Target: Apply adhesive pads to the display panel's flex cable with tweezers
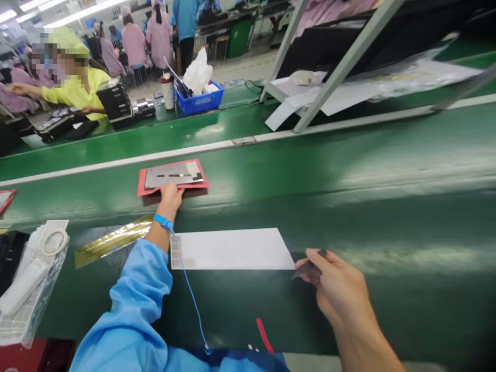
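At the belt's far side, my left hand (170,199) grips the near edge of a red tray (142,186), its fingers partly hidden. The tray seems slightly raised, with a dark shadow under its front. On it lies a flat grey panel (153,177) with a black strip and a pale patch. My right hand (335,281) is closed around a small dark, pointed tool (304,269), whose exact kind I cannot make out. Its tip is near the right corner of a white sheet (236,250). Small pale stickers sit at that sheet's left end.
Gold strips (116,240) lie left of the sheet. A tape roll (55,242) rests on plastic-wrapped sheets farther left. A blue wrist-strap cord (194,294) hangs below my left wrist. Beyond the belt are a blue bin (201,103), a metal rack (333,67) and a person in yellow (73,88).
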A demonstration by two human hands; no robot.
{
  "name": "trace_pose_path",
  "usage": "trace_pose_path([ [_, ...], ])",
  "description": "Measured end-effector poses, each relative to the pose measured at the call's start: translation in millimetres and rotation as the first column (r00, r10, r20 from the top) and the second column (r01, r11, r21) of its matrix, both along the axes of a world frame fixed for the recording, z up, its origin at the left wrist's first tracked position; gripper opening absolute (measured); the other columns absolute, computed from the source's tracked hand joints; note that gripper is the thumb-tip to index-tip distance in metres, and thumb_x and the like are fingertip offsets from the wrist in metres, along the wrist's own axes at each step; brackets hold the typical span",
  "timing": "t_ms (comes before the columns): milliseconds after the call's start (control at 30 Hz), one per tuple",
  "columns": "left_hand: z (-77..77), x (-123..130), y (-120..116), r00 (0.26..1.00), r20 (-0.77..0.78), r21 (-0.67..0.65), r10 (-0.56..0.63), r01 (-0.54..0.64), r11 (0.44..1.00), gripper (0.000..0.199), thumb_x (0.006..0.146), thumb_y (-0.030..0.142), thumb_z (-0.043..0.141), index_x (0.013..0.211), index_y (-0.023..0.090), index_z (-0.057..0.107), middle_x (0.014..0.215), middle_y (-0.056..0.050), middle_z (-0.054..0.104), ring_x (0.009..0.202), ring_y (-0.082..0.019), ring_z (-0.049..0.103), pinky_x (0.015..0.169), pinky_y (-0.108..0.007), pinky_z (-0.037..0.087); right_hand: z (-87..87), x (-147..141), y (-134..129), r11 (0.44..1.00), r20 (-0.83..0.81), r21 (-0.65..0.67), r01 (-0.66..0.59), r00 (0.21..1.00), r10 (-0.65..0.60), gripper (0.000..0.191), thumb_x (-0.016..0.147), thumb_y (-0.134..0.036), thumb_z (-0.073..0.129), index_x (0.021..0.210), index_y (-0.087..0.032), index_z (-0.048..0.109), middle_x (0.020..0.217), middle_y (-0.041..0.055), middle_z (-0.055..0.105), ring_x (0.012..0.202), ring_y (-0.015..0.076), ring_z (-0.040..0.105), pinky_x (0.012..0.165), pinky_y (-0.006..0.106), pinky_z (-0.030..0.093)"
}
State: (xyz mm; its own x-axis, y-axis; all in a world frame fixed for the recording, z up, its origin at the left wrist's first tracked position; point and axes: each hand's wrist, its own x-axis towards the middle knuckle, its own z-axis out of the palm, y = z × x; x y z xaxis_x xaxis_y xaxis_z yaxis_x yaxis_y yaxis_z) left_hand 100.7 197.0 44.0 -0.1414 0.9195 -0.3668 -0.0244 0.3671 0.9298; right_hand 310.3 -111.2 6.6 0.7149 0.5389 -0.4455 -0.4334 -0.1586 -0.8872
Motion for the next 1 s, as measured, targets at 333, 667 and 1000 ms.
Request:
trace_pose_path([
  [333,22.4,-107,-145,0.613,-0.541,0.114,-0.576,0.732,0.672,0.011,0.086,0.025,0.079,0.097,0.024,0.081,0.107,-0.007,0.076,0.104,-0.026,0.067,0.105,-0.045,0.051,26.3,-49,20,0.961,0.169,0.143,-0.236,0.963,0.211,0.054,0.072,-0.060,0.095,0.088,-0.020,0.062,0.081,0.0082,0.075,0.071,0.0183,0.071,0.062,0.021,0.058],
  [667,-22.5,-131,-193,0.182,-0.912,0.082,-0.369,0.959,0.271,0.047,0.093,0.039,0.079,0.135,0.021,0.069,0.143,-0.018,0.061,0.128,-0.036,0.054,0.105,-0.056,0.051,5.9,-117,72,0.791,0.315,0.126,-0.599,0.780,0.540,0.043,0.089,-0.059,0.079,0.092,-0.022,0.057,0.078,0.0032,0.070,0.075,0.0230,0.074,0.063,0.030,0.062],
  [1000,-20.8,-125,-194,0.207,-0.891,0.097,-0.403,0.956,0.277,0.050,0.089,0.035,0.084,0.134,0.021,0.068,0.145,-0.017,0.059,0.131,-0.036,0.052,0.106,-0.056,0.049,9.1,-119,66,0.811,0.358,0.061,-0.581,0.772,0.526,0.040,0.091,-0.056,0.081,0.092,-0.023,0.060,0.080,0.0035,0.071,0.078,0.0238,0.076,0.065,0.030,0.063],
])
